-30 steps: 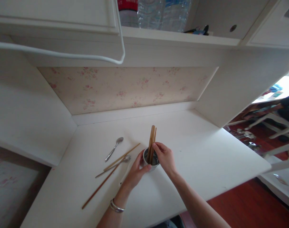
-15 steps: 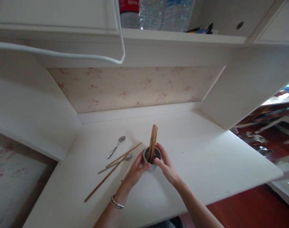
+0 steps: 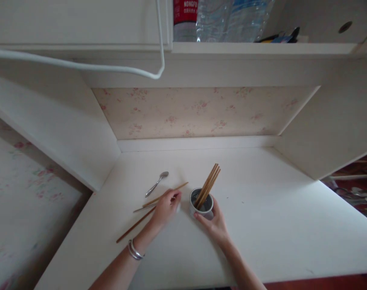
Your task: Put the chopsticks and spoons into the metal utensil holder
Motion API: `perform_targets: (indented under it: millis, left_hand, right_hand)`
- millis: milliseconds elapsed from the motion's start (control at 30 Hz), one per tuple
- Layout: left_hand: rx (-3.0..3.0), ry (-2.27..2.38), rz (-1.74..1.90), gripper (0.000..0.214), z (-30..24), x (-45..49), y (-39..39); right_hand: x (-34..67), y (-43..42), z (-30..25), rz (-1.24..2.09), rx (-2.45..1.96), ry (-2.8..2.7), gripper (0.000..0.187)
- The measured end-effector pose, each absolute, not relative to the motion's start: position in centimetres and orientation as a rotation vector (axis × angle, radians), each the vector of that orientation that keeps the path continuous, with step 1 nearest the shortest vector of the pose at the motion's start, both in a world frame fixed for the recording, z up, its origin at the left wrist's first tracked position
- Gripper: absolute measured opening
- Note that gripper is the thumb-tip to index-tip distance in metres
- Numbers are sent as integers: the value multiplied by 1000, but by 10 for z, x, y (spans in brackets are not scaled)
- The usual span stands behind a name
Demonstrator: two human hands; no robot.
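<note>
A small round metal holder [image 3: 201, 202] stands on the white desk [image 3: 262, 225] with several wooden chopsticks [image 3: 209, 184] leaning in it toward the right. My right hand [image 3: 214, 224] grips the holder from the near side. My left hand [image 3: 166, 207], with bangles on the wrist, lies just left of the holder, its fingers curled over the loose chopsticks [image 3: 132, 227] and a spoon that lie on the desk; whether it has hold of one is unclear. Another spoon [image 3: 156, 183] lies farther back to the left.
A floral back panel [image 3: 201, 110] and white side walls enclose the desk. The shelf above carries water bottles [image 3: 228, 18] and a red-labelled bottle [image 3: 185, 16]. A white cable [image 3: 81, 66] hangs at upper left. Red floor shows at far right.
My left hand left the holder and moved left onto the loose chopsticks. My right hand dropped from the upright chopsticks to the holder's side; the chopsticks now lean right. The camera turned left.
</note>
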State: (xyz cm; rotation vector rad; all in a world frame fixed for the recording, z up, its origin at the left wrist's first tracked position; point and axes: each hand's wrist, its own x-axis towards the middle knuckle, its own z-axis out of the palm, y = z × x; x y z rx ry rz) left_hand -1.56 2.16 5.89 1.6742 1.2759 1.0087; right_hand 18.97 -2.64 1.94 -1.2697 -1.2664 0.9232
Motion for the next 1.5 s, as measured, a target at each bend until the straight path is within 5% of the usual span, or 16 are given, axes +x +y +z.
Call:
perform_targets:
  millis: [267, 667, 967, 1100, 1500]
  left_hand:
    - [2279, 1561, 378, 17, 69, -43, 80]
    - [2333, 1515, 146, 9, 57, -21, 108]
    - [2295, 1535, 587, 27, 139, -13, 120]
    - [1872, 1143, 1050, 26, 178, 8, 108]
    - [1321, 862, 1326, 27, 176, 52, 89]
  right_hand:
    - [192, -26, 13, 966, -1244, -1280, 75]
    - [191, -27, 19, 906, -1179, -1311, 75]
    - [191, -27, 23, 947, -1143, -1296, 73]
    - [192, -27, 26, 970, -1099, -1322, 72]
    - [190, -26, 24, 992, -1069, -1330, 74]
